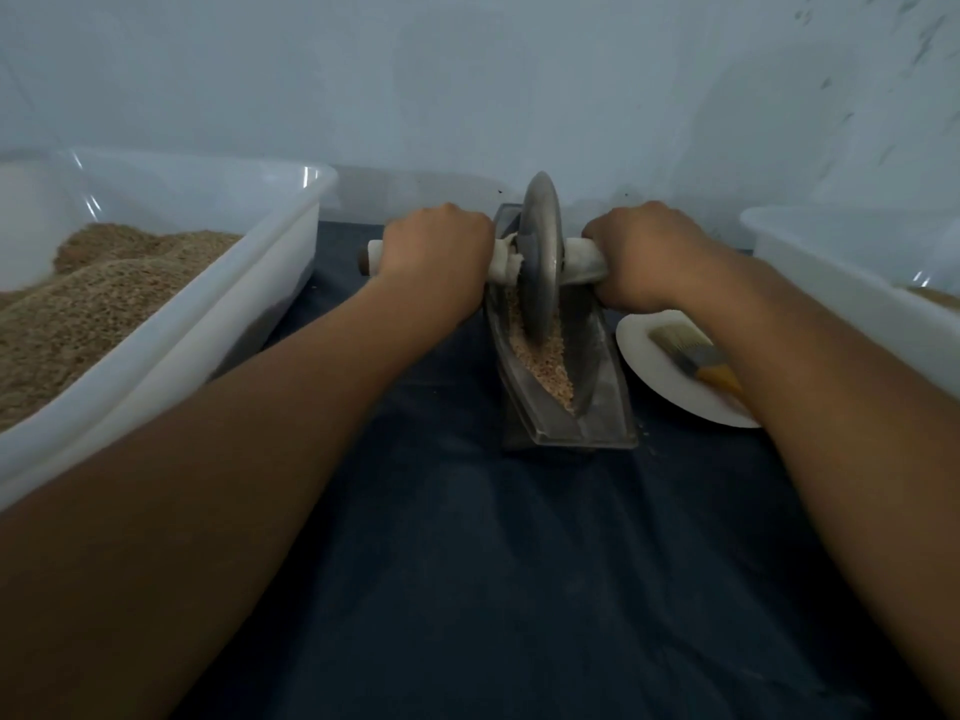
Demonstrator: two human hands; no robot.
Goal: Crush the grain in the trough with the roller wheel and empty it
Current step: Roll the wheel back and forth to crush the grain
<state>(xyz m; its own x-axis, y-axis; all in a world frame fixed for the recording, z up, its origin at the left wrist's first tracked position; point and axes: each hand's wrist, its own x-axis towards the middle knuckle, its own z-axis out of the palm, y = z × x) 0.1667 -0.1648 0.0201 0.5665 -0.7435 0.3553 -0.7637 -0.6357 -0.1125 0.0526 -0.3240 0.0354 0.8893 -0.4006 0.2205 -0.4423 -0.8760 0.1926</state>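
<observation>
A metal boat-shaped trough (605, 407) lies lengthwise on the dark cloth, with pale grain (545, 363) in its groove. A grey metal roller wheel (541, 262) stands upright in the far half of the groove. Its white-wrapped axle handle (582, 257) sticks out to both sides. My left hand (434, 252) grips the left handle. My right hand (644, 252) grips the right handle. Both fists hide most of the handle.
A large clear tub (249, 283) holding brown grain stands at the left. Another clear tub (841, 262) stands at the right. A white plate (654, 366) with a paintbrush (691, 350) lies right of the trough, partly under my right forearm. A pale wall rises close behind.
</observation>
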